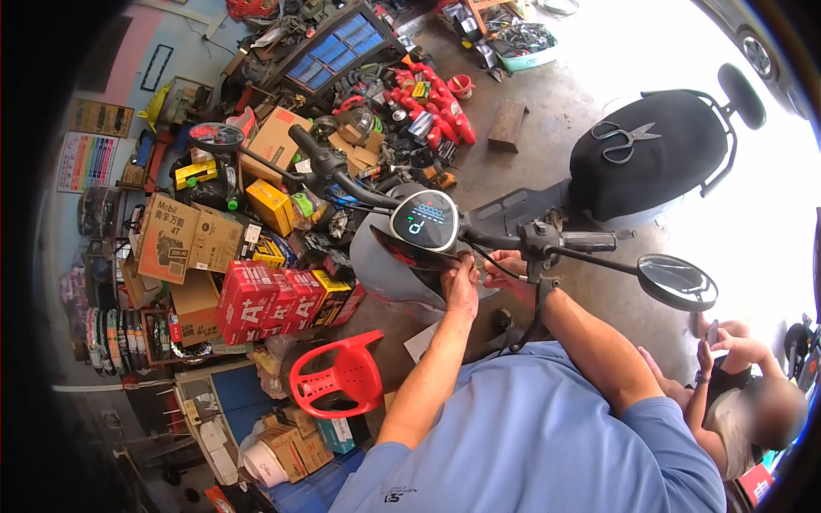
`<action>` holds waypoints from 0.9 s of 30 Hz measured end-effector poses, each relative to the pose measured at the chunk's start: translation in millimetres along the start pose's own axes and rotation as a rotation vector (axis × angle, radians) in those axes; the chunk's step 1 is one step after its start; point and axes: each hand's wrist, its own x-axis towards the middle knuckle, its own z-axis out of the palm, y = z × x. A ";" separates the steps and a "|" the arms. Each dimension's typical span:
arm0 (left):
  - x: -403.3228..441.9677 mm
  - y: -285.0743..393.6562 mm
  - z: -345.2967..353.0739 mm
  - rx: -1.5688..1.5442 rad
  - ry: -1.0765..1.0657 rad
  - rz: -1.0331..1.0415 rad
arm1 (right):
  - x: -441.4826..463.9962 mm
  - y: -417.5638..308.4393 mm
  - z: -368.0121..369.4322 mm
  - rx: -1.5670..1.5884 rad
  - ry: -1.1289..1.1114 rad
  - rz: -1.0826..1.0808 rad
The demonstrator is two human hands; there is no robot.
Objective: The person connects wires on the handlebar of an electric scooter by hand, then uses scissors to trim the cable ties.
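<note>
A grey electric scooter [385, 265] stands before me, its round lit display [424, 221] between the handlebars. Just below the display, my left hand [462, 284] is closed at the edge of the front panel, fingertips pinched together. My right hand [508, 268] is close beside it, fingers curled in behind a black cable [496, 263] near the right handlebar grip [588, 241]. What either hand holds is too small and partly hidden to name. Scissors [627, 141] with grey handles lie spread on the black seat [650, 158].
Round mirrors [677, 282] stick out from the handlebars. Left are red boxes [256, 301], cardboard boxes [167, 238] and a red plastic chair [338, 374]. Red bottles [440, 107] and a wooden stool [508, 126] are farther back. Another person [735, 393] sits at right, holding a phone.
</note>
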 end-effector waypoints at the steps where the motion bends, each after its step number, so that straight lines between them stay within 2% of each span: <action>1: -0.1 0.4 0.0 0.004 -0.004 -0.001 | 0.5 0.6 -0.6 0.006 -0.006 -0.002; 27: 0.9 0.3 -0.3 0.000 -0.007 0.007 | 1.5 0.6 -0.4 0.009 -0.013 0.007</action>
